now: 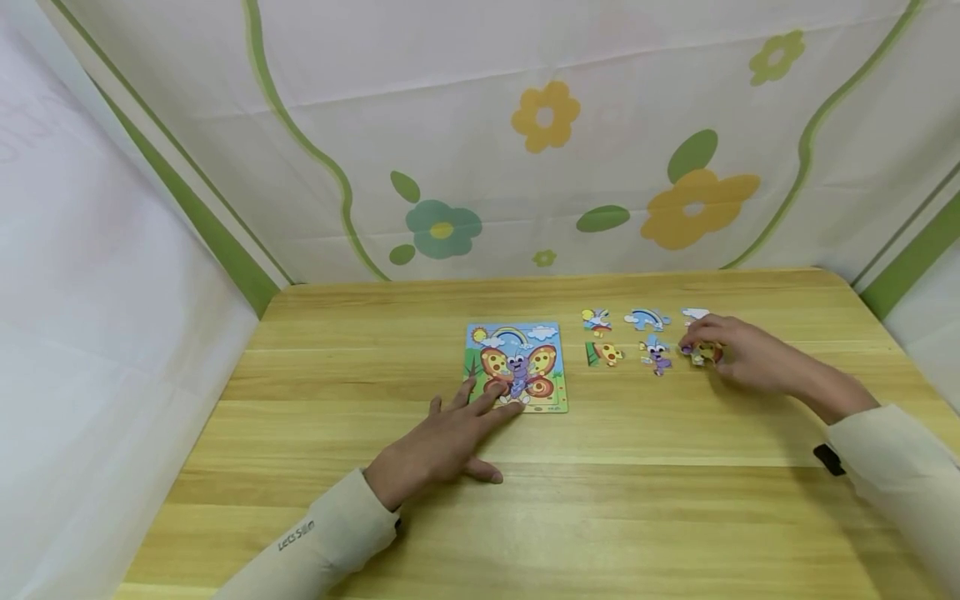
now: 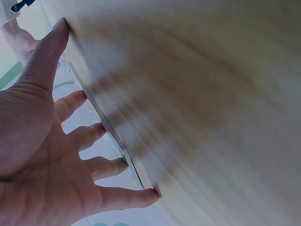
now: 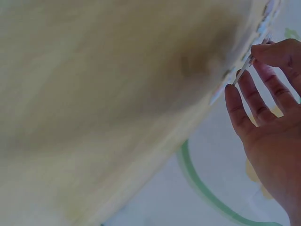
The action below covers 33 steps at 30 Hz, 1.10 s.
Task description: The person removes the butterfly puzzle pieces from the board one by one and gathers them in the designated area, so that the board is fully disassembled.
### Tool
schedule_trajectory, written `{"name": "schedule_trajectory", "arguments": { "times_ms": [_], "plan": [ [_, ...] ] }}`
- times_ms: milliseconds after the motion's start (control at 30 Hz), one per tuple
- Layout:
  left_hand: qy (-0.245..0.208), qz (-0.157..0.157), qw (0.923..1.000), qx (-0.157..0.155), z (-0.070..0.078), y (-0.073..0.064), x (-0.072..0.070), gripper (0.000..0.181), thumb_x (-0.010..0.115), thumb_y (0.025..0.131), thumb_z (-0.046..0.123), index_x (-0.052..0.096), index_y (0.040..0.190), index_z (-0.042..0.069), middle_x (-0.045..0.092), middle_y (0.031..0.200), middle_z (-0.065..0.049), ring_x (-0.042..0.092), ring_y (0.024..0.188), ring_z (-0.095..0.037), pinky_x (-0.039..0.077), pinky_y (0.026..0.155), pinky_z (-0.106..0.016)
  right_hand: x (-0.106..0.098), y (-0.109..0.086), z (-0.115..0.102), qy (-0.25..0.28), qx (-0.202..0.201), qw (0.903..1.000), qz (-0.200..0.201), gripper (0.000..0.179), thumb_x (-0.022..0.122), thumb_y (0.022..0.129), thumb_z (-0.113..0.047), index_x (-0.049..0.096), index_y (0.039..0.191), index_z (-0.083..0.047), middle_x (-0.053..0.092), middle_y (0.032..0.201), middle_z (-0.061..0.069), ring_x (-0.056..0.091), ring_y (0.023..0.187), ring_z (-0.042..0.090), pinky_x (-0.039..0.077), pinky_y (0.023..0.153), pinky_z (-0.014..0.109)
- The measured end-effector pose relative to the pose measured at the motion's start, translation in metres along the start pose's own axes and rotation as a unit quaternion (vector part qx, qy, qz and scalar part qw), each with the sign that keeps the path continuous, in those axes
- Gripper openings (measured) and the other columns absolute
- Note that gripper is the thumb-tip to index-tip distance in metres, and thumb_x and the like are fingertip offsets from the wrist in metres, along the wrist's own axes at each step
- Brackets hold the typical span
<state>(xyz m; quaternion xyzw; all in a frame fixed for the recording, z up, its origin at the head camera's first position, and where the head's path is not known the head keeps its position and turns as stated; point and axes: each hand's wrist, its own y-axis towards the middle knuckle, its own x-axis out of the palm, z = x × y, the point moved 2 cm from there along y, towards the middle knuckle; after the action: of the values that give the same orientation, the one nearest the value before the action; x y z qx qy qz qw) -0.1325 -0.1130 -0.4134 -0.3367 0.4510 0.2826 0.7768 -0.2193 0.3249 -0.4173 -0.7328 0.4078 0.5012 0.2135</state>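
Left hand (image 1: 450, 437): fingers spread over the lower left of the butterfly puzzle board (image 1: 519, 354), thumb apart on the wooden tabletop (image 1: 570, 517); likely steadying the board. Right hand (image 1: 750, 354): thumb and fingers pinch a jigsaw piece (image 1: 706, 353) at the near row's right end (whether lifted clear, cannot tell). Pinched by its edges, presumably because it is so thin. Rainbow piece (image 1: 647, 318) in the far row, purple butterfly-head piece (image 1: 657, 355) in the near row; pieces set apart, perhaps so each picture reads separately.
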Motion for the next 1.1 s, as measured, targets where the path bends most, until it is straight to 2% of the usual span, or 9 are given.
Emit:
{"name": "schedule_trajectory", "arguments": {
  "times_ms": [133,233,367,667,1100],
  "plan": [
    [0.000,0.001,1.0000,0.002,0.0001,-0.0001,0.0002,0.093,0.080,0.087,0.049,0.034,0.165,0.030,0.016,0.177,-0.007,0.008,0.161,-0.049,0.025,0.111,-0.084,0.0041,-0.0042,0.0057,-0.005,-0.013,0.9998,0.010,0.056,0.067,0.071,0.027,0.075,0.114,-0.007,0.069,0.122,0.008,0.060,0.103,0.022,0.051,0.069,0.024],
    [-0.001,0.000,1.0000,0.001,0.0002,-0.0001,0.0002,0.093,0.079,0.087,0.049,0.034,0.165,0.030,0.016,0.177,-0.008,0.007,0.161,-0.049,0.025,0.112,-0.084,0.0060,-0.0063,0.0072,-0.007,-0.019,0.9998,0.009,0.056,0.067,0.070,0.027,0.075,0.113,-0.008,0.069,0.123,0.009,0.059,0.106,0.024,0.051,0.069,0.025],
    [-0.003,-0.001,1.0000,-0.001,0.0002,0.0000,0.0001,0.092,0.079,0.087,0.048,0.034,0.165,0.030,0.016,0.177,-0.007,0.007,0.161,-0.049,0.024,0.112,-0.084,0.0075,-0.0080,0.0078,-0.021,-0.018,0.9996,0.006,0.055,0.069,0.071,0.026,0.075,0.113,-0.011,0.067,0.127,0.012,0.057,0.111,0.028,0.050,0.071,0.028],
    [-0.001,0.000,1.0000,-0.002,-0.0001,0.0005,0.0007,0.092,0.079,0.087,0.049,0.034,0.165,0.030,0.016,0.177,-0.007,0.007,0.161,-0.049,0.025,0.113,-0.083,0.0081,-0.0100,0.0081,-0.039,-0.024,0.9989,0.013,0.056,0.068,0.071,0.027,0.075,0.111,-0.012,0.067,0.128,0.012,0.056,0.110,0.028,0.049,0.072,0.030],
    [-0.005,0.000,1.0000,-0.001,-0.0008,0.0009,0.0006,0.093,0.080,0.088,0.048,0.033,0.166,0.030,0.014,0.177,-0.006,0.006,0.161,-0.049,0.024,0.112,-0.084,0.0072,-0.0103,0.0069,-0.073,-0.040,0.9961,0.029,0.058,0.071,0.070,0.027,0.076,0.109,-0.015,0.069,0.127,0.009,0.060,0.110,0.027,0.044,0.082,0.033]
  ]
}}
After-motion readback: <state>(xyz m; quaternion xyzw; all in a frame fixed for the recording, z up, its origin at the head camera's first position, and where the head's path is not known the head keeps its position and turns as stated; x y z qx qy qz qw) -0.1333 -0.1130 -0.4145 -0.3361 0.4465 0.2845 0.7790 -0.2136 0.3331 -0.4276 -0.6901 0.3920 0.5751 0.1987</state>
